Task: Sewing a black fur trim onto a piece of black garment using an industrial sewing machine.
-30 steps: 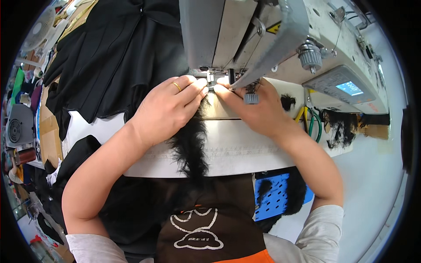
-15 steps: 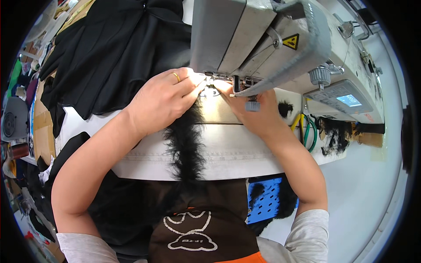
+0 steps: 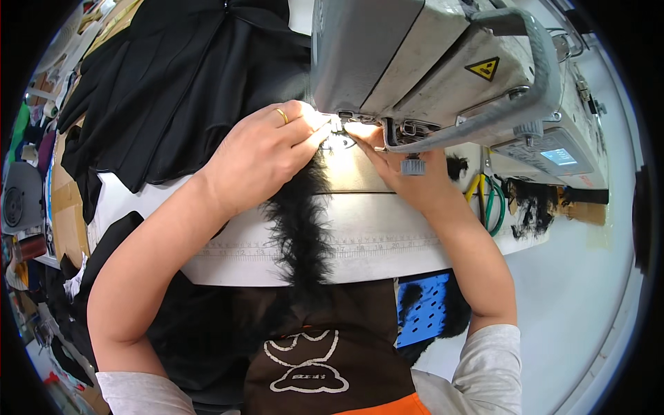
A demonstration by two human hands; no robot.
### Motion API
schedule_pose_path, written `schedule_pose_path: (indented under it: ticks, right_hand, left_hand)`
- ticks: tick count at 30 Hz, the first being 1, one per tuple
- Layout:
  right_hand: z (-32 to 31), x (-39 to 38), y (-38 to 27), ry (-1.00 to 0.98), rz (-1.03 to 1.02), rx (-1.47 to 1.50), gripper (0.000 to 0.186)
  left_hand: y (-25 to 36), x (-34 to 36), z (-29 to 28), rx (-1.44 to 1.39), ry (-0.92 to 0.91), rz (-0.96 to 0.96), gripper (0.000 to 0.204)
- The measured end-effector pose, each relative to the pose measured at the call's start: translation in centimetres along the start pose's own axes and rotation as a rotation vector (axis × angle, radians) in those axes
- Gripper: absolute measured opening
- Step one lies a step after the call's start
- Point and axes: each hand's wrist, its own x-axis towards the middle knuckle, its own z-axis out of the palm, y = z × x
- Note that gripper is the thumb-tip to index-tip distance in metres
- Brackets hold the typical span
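Observation:
Both hands meet under the head of a sewing machine (image 3: pixel 429 76), at its brightly lit needle area. My left hand (image 3: pixel 266 155), with a ring on one finger, is closed in a pinch just left of the presser foot (image 3: pixel 337 126). A fluffy black feather trim (image 3: pixel 302 232) runs from beneath its fingers down over the table edge towards my lap. My right hand (image 3: pixel 415 176) reaches in from the other side, thumb and fingers drawn together by the foot. The machine head partly covers it, and what it pinches cannot be made out. Black fabric (image 3: pixel 187 90) spreads out left of the machine.
Yellow-and-green-handled scissors (image 3: pixel 492 200) lie right of my right wrist, near black fluff (image 3: pixel 532 204). A ruler scale (image 3: pixel 373 247) is marked along the table's front. A blue perforated panel (image 3: pixel 422 311) shows below the edge. A lit control panel (image 3: pixel 553 158) sits on the machine.
The view has shifted slightly, so the machine and hands appear a little farther right. Both hands stay at the needle, and the feather trim still hangs below the left one.

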Motion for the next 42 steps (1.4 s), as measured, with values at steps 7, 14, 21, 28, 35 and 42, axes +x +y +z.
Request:
schedule_pose_path:
  ticks: [7, 14, 21, 28, 35, 42]
  right_hand:
    - [2.1, -1.4, 1.3, -0.123, -0.137, -0.879, 0.051]
    - [0.7, 0.8, 0.1, 0.072, -0.033, -0.243, 0.032]
    - [0.2, 1.4, -0.5, 0.125, -0.017, -0.055, 0.041]
    - [0.3, 1.9, -0.1, 0.204, -0.071, -0.133, 0.028]
    - [0.3, 1.8, 0.0, 0.204, -0.002, -0.052, 0.020]
    - [-3.2, 0.7, -0.9, 0.117, -0.199, -0.065, 0.019]
  left_hand:
    - [0.3, 0.2, 0.5, 0.043, 0.034, -0.013, 0.004]
    - [0.7, 0.5, 0.7, 0.124, 0.016, -0.037, 0.003]
    - [0.8, 0.0, 0.5, 0.078, -0.037, -0.062, 0.030]
    - [1.6, 0.4, 1.0, -0.070, 0.042, -0.258, 0.022]
    - [4.2, 0.8, 0.9, -0.079, 0.211, -0.616, 0.024]
    - [5.2, -1.3, -0.1, -0.021, 0.169, -0.446, 0.028]
